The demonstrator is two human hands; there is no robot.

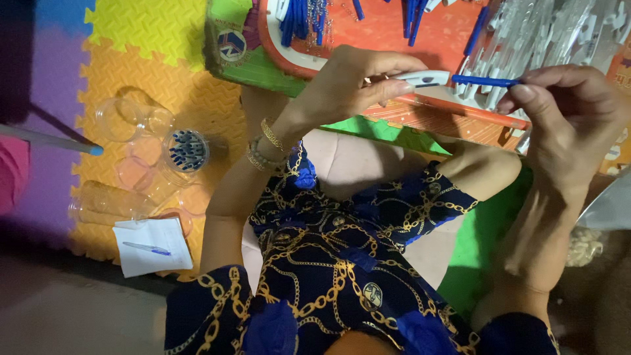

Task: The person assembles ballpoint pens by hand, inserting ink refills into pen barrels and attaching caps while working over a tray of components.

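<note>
Seated on a foam-mat floor (151,39), a person pinches a white pen barrel (424,79) in the left hand (348,82) while the right hand (565,108) grips a blue refill (485,81), the two held end to end and level, apparently to line them up. An orange tray (407,33) of loose pen parts rests just beyond on the lap; clear plastic cups (131,118), one holding blue-tipped pieces (186,150), stand beside the left arm, seemingly for easy reach.

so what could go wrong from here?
1. The blue refill is pinched only at its far end by the right hand, so it may wobble and miss the clear barrel in the left hand.
2. The orange tray sits on the knees; a leg shift might spill parts.
</note>
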